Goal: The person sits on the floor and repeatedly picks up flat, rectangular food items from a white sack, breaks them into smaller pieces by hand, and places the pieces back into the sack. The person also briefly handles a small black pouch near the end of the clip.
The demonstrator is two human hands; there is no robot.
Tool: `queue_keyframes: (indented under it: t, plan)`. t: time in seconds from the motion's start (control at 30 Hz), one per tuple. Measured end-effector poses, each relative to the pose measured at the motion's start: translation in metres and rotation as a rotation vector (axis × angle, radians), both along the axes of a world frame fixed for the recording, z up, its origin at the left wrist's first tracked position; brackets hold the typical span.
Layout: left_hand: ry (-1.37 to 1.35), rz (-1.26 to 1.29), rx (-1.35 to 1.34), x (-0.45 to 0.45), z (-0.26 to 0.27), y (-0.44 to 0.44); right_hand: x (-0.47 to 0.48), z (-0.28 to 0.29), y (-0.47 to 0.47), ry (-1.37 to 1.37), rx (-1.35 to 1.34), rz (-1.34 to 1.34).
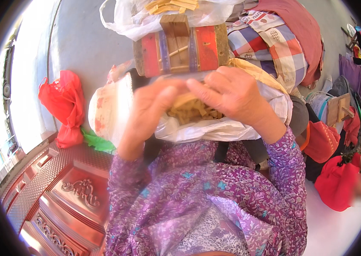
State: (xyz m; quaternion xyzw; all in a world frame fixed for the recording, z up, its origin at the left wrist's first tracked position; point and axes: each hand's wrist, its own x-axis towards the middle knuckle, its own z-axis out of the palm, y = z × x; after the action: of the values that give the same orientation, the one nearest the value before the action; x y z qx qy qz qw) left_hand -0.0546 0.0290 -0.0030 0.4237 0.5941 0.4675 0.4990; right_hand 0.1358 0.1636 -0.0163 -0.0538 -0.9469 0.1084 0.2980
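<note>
My left hand (155,108) is blurred, its fingers stretched towards my right hand (228,92), whose fingers are curled with the thumb or forefinger pointing left. The fingertips nearly meet; whether anything small is between them cannot be told. Under both hands a white plastic sack (183,131) lies open on my lap, with yellowish-brown strips (196,112) inside. Just beyond the hands stands a wooden block device (175,54) with red panels, blue bands, thin sticks across it and an upright wooden piece (174,25). Behind it, a translucent plastic bag (126,22) holds pale yellow strips (171,5).
A red plastic bag (68,108) and a green one (97,140) lie at the left, by a reddish embossed metal door (81,185). Checked cloth (263,41) fills the upper right. Another person in red (337,185) is at the right, near a second wooden device (339,108).
</note>
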Motion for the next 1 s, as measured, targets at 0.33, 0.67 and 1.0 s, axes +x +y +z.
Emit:
queue_keyframes:
  t: [0.33,0.67,1.0]
  plan:
    - [-0.921,-0.037,0.113,0.012,0.002,-0.034,0.015,-0.022,0.004,0.097,-0.403,-0.111]
    - [0.320,-0.233,0.387,0.022,0.014,-0.016,0.025,0.004,-0.035,-0.331,-1.880,0.237]
    - [1.009,-0.333,0.439,0.046,0.015,-0.011,0.031,-0.013,-0.026,-0.338,-2.086,0.189]
